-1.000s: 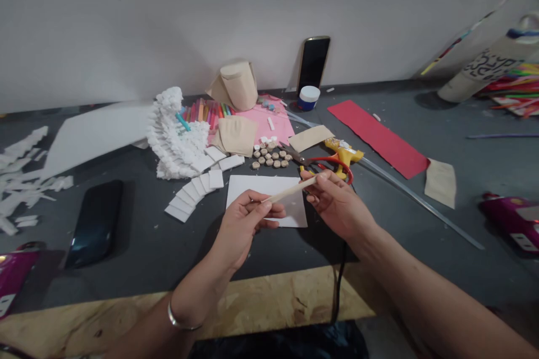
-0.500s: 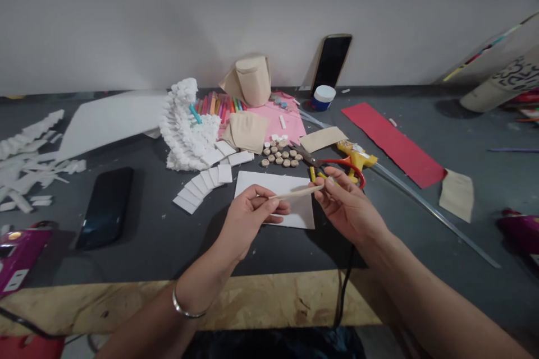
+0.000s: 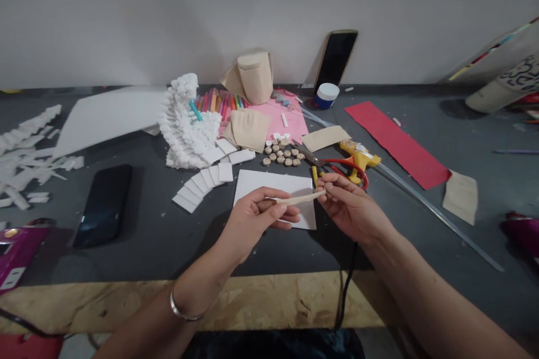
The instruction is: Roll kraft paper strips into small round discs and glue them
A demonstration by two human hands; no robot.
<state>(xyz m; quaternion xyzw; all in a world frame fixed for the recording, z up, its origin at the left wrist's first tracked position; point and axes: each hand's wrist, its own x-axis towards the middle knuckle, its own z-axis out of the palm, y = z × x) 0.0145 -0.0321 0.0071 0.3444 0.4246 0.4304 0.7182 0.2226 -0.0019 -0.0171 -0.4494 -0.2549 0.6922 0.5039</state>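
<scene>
While left hand [image 3: 251, 217] pinches one end and right hand [image 3: 356, 210] other, beige strip [image 3: 301, 199] runs left to right between them, over white sheet [image 3: 273, 178], neither hand nearer; right-end grip hard to make out.

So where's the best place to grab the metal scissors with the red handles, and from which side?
Probably by the red loop handles, coming from the near right side, where the right hand is. The metal scissors have their blades pointing away to the left, so the handles are nearer. Go gently: a yellow gun-shaped plastic tool overlaps the handles in this view.
</scene>
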